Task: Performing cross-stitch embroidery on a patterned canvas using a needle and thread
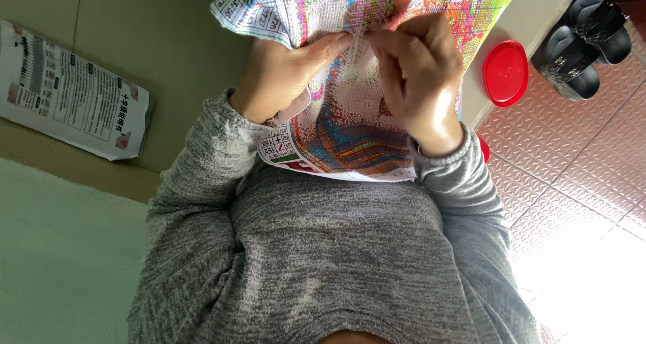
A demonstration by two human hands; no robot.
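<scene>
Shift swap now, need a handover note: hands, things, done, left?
Left hand: grips the cross-stitch cloth at its edge, thumb on top.
Right hand: fingertips pinched on the cloth's middle; a needle is too small to tell.
Cloth is held up before the grey jumper.
Red lid lies right, printed leaflet left, black sandals on the floor.
Done: cloth in hand, colour over much of it.
Left: stitched or only printed, cannot tell.
</scene>
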